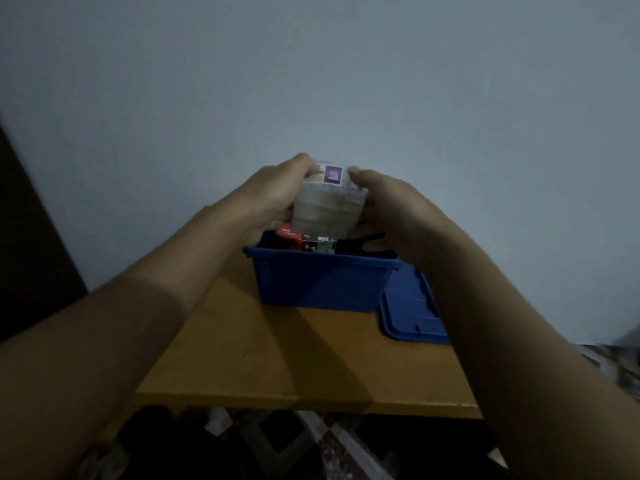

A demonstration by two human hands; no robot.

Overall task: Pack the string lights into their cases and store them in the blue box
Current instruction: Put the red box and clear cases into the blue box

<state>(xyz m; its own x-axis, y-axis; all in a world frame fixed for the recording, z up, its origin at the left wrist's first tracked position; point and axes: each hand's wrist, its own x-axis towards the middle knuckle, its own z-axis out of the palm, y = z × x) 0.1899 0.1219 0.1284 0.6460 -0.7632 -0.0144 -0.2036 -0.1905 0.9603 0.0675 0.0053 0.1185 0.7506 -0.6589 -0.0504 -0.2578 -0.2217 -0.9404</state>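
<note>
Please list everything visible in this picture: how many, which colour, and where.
case: 1, clear with purple label, held over the box
box: 1, blue, open, on the table
lid: 1, blue, flat on the table, right of the box
red pack: 1, red, in the box, left
black item: 1, black, in the box, right; kind unclear
table: 1, orange-brown, under the box
wall: 1, pale grey-blue, behind the table
floor: 1, dark patterned, below the table
left hand: 1, grips the case's left side
right hand: 1, grips the case's right side

No legible text anywhere
</note>
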